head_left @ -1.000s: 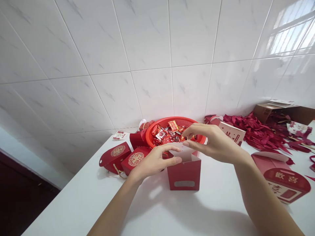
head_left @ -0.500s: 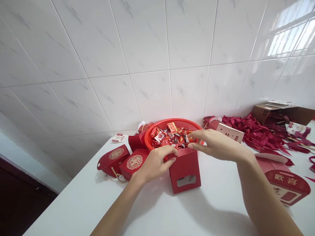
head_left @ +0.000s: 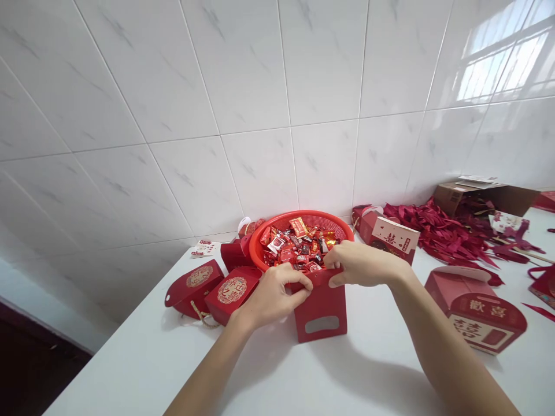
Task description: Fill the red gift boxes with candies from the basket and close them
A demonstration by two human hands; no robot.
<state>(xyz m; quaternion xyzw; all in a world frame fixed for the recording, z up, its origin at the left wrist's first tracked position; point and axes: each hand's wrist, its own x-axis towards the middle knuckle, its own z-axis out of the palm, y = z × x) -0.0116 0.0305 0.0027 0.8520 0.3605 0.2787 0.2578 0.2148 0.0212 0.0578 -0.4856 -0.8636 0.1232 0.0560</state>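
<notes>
A small red box with an oval window in its front stands upright on the white table, near the middle. My left hand pinches its top edge at the left corner. At the right corner, my right hand has thumb and fingers closed on the same top edge. Right behind the box is a red basket full of wrapped candies. The inside of the box is hidden from view.
Red boxes with gold round prints lie on the left. On the right are a red and cream box, a heap of dark red ribbons and an open cardboard box. A tiled wall rises behind.
My right hand has come down from above the candies onto the box's top edge and closed there. My left hand still pinches the left corner. The view has shifted slightly.
</notes>
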